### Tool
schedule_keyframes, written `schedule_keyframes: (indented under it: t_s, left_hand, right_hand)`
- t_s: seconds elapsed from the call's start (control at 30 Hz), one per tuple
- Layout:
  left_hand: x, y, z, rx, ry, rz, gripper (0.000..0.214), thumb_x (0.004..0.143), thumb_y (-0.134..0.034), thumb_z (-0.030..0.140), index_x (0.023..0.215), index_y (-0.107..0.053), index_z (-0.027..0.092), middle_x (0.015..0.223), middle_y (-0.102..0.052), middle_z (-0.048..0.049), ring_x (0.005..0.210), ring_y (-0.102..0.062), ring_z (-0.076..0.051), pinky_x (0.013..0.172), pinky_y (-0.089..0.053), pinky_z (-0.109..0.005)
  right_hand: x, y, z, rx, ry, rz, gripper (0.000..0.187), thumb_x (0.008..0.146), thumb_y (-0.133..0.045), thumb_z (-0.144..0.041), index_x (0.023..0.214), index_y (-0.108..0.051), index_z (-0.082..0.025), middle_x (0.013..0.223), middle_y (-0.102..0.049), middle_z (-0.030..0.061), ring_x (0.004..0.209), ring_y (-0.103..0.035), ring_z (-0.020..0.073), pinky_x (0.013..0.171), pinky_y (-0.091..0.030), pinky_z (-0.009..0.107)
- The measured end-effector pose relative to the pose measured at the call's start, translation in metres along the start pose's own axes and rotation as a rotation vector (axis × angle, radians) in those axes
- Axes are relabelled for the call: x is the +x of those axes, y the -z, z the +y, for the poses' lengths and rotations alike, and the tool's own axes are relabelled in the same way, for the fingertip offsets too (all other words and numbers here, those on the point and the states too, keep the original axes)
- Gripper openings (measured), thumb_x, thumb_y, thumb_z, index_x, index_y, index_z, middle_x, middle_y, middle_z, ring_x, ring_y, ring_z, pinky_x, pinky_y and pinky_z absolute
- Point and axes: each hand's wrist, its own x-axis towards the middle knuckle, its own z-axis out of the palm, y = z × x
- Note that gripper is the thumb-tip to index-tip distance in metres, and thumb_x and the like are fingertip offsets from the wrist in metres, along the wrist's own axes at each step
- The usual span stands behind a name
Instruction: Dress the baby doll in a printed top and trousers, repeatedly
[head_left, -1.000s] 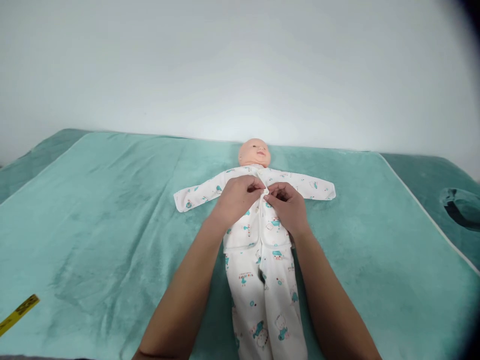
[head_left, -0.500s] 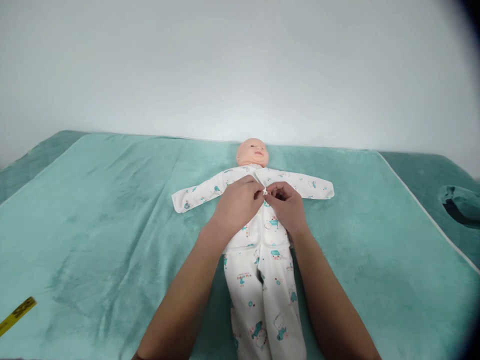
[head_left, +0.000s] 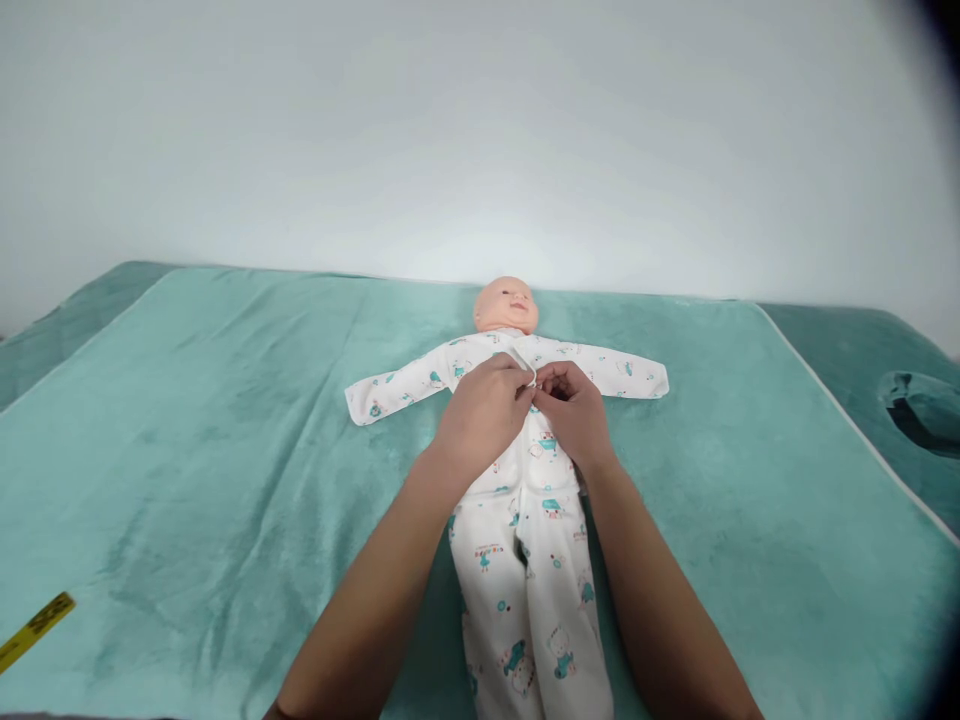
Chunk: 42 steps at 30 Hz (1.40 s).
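A baby doll [head_left: 505,304] lies on its back, head toward the wall, dressed in a white printed baby jacket [head_left: 401,388] and matching pants [head_left: 491,580]. Both sleeves stretch out sideways. Over the chest, my left hand [head_left: 487,410] pinches the jacket's front edge. Close against it, my right hand [head_left: 574,405] pinches the other side of the front. A bit of white edging shows between the fingertips; whether it is a tie or a fastener is hidden by the fingers. Above the hands the front opens in a narrow V at the neck.
A green cloth [head_left: 187,450] with some creases covers the surface. A yellow strip with black print [head_left: 36,630] lies at the lower left. Toward the right edge sits a clear item with a black band [head_left: 919,415]. A pale wall [head_left: 480,130] stands behind.
My left hand has shifted slightly to the right, closer to my right hand, drawing the jacket edge with it. The doll has hardly moved.
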Motion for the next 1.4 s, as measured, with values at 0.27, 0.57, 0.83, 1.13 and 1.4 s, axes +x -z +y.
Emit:
schedule_keyframes:
  t_s: [0.27, 0.57, 0.83, 1.13, 1.4]
  left_hand:
    - [0.003, 0.003, 0.003, -0.018, 0.091, 0.008, 0.026, 0.077, -0.052, 0.003, 0.073, -0.072, 0.019, 0.082, -0.066, -0.0029, 0.077, -0.060, -0.016, 0.067, -0.043, -0.031]
    - [0.004, 0.012, -0.006, -0.275, 0.229, -0.022, 0.021, 0.079, -0.056, 0.014, 0.085, -0.075, 0.020, 0.082, -0.071, -0.0008, 0.074, -0.062, -0.016, 0.065, -0.046, -0.028]
    - [0.005, 0.009, -0.013, -0.400, 0.266, -0.029, 0.013, 0.078, -0.061, 0.014, 0.085, -0.072, 0.017, 0.082, -0.071, -0.0012, 0.073, -0.062, -0.014, 0.068, -0.048, -0.026]
    - [0.002, 0.018, -0.016, -0.462, 0.162, -0.116, 0.016, 0.084, -0.062, 0.029, 0.087, -0.074, 0.019, 0.089, -0.070, -0.0016, 0.073, -0.059, -0.012, 0.061, -0.044, -0.024]
    - [0.004, 0.012, -0.017, -0.501, 0.223, -0.085, 0.020, 0.085, -0.056, 0.027, 0.087, -0.074, 0.019, 0.079, -0.069, 0.0004, 0.064, -0.055, -0.011, 0.057, -0.041, -0.023]
  right_hand:
    - [-0.002, 0.002, 0.000, 0.014, -0.007, -0.040, 0.015, 0.076, -0.072, -0.026, 0.089, -0.065, -0.023, 0.069, -0.048, -0.0054, 0.061, -0.043, 0.0101, 0.057, -0.035, 0.025]
    - [-0.001, 0.003, 0.001, 0.007, -0.016, -0.037, 0.017, 0.080, -0.075, -0.034, 0.089, -0.069, -0.022, 0.074, -0.058, -0.0020, 0.068, -0.048, 0.0121, 0.064, -0.040, 0.027]
    - [-0.001, 0.000, -0.004, -0.015, -0.025, 0.008, 0.013, 0.079, -0.075, -0.028, 0.086, -0.067, -0.021, 0.075, -0.060, -0.0022, 0.067, -0.049, 0.0111, 0.063, -0.040, 0.026]
    - [-0.001, 0.000, -0.004, -0.009, -0.033, 0.017, 0.013, 0.079, -0.072, -0.030, 0.087, -0.067, -0.021, 0.078, -0.063, -0.0012, 0.069, -0.052, 0.0119, 0.065, -0.043, 0.026]
    - [-0.002, 0.002, -0.004, 0.029, -0.017, -0.056, 0.023, 0.079, -0.075, -0.036, 0.097, -0.067, -0.023, 0.077, -0.059, -0.0026, 0.067, -0.049, 0.0114, 0.062, -0.041, 0.026]
